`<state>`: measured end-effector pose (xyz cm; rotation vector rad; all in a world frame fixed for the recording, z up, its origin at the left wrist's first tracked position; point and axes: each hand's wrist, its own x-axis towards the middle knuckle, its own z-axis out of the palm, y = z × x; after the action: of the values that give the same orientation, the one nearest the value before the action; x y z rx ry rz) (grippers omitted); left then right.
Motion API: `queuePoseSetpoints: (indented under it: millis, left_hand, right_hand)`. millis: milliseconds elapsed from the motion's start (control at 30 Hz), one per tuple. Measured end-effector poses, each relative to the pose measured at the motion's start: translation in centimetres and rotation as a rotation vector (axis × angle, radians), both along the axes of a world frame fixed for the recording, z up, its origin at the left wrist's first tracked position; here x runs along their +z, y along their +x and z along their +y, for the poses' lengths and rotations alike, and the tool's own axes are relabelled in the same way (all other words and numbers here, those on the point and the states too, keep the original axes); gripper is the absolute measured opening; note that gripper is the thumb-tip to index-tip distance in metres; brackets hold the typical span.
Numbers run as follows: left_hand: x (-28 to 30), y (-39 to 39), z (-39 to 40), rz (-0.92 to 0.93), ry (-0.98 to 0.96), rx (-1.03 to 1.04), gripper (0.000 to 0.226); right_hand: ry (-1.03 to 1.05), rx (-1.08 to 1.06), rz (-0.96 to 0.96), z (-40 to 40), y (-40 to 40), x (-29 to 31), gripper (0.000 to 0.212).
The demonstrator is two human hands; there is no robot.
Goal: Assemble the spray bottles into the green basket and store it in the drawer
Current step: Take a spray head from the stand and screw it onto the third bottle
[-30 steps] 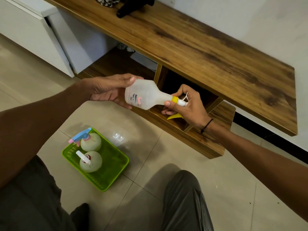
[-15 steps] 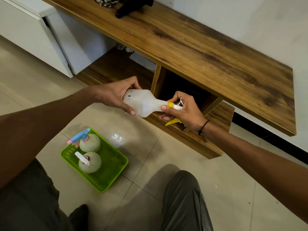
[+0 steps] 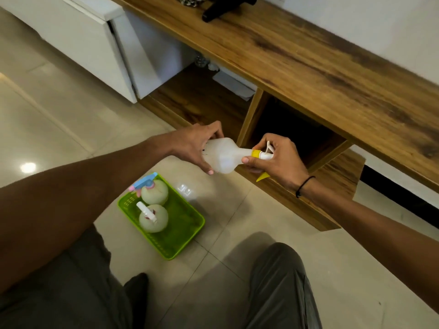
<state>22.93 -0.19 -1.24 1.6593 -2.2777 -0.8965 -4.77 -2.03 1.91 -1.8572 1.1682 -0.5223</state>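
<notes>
The left hand [image 3: 197, 144] is gripping the bottle [image 3: 224, 156] sideways. The right hand [image 3: 276, 160] is pinching its yellow cap [image 3: 256, 153]. Two bottles are standing in the basket [image 3: 187, 230].

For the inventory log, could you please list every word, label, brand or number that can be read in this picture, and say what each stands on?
None can be read.
Translucent white plastic spray bottle, held sideways by the left hand and right hand: only small dark marks near its base, too blurred to read.
Two round pale spray bottles standing in the green plastic basket: no legible label.
Brown wooden cabinet: no text shows.
</notes>
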Motion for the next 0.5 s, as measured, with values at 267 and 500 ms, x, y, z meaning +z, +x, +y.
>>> queuePoseSetpoints:
  millis: [267,500]
  left_hand:
    - [-2.2,-0.2,4.9,-0.157,-0.068,0.078,0.095]
    - [-3.7,1.1,8.8,-0.306,0.080,0.066,0.095]
  right_hand:
    - [-0.250,0.219,0.261,1.4,2.0,-0.2,0.031]
    - [-0.223,0.430,0.325,4.1,6.0,-2.3,0.031]
